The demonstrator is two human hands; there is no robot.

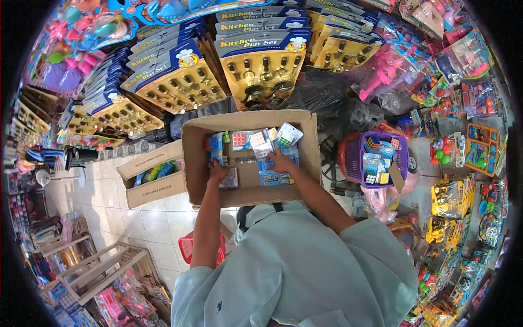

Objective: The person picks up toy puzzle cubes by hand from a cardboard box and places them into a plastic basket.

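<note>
An open cardboard box (249,119) stands before me with several packaged puzzle cubes inside. My left hand (219,172) reaches into its left side, fingers stretched over blue cube packs (215,146) and beside a pale pack (229,179). On the right, my right hand (281,162) rests its spread fingers on a blue blister pack (275,177). Just above that hand lie a white-boxed cube (261,144) and a tilted white cube pack (289,134). Near the box's far wall is a cube pack with a red face (239,140). Neither hand visibly grips anything.
Right of the box, a purple basket (403,158) holds more cube packs. A smaller open carton (155,193) sits at left on the tiled floor, and a red basket (188,248) lies below. Hanging Kitchen Play Set cards (263,49) line the back. Bagged toys (449,199) crowd the right.
</note>
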